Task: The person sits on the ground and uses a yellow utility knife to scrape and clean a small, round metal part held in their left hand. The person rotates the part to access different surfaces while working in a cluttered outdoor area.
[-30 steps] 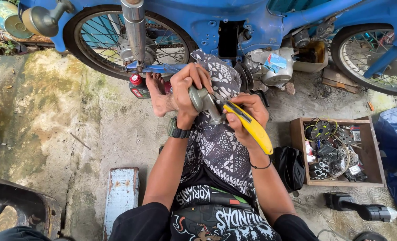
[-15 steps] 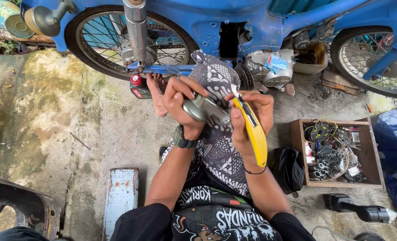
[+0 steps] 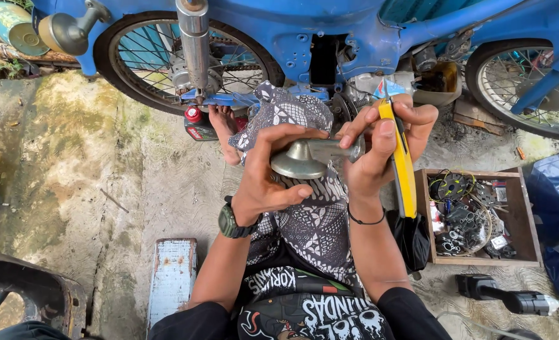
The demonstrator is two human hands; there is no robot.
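Grey metal domed part with a stubby shaft [image 3: 314,157] is gripped by left hand [image 3: 268,179], shaft lying sideways toward right hand [image 3: 380,154]; yellow-handled utility knife [image 3: 402,165] is clasped there, blade up, beside blue motorbike [image 3: 329,31].

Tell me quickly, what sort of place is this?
Probably an open-air motorbike repair spot: a blue motorbike stands on stained concrete floor, beside a wooden box of spare parts.
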